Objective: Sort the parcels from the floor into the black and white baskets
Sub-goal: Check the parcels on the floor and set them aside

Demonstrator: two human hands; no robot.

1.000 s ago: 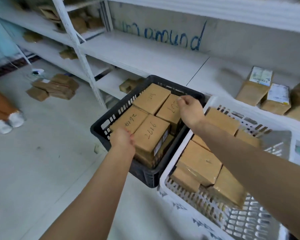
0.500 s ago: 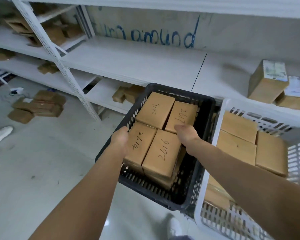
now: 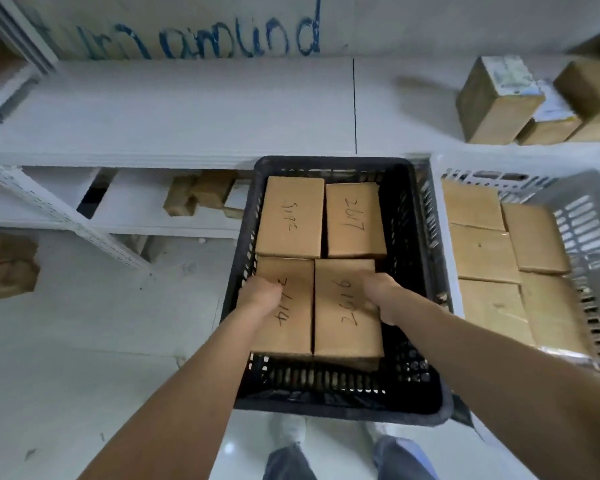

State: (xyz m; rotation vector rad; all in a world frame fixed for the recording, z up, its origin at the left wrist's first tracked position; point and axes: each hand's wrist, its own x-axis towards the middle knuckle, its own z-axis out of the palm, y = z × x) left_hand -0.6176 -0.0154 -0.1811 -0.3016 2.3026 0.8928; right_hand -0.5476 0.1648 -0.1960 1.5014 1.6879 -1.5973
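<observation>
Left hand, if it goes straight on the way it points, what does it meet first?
Probably the far-left parcel in the black basket. The left hand grips the near-left parcel, pointing away and slightly right; both tops look about level, so it might slide over instead.

arms out fwd; l hand [image 3: 261,295], r hand [image 3: 379,295]: fingers prob curled.
</observation>
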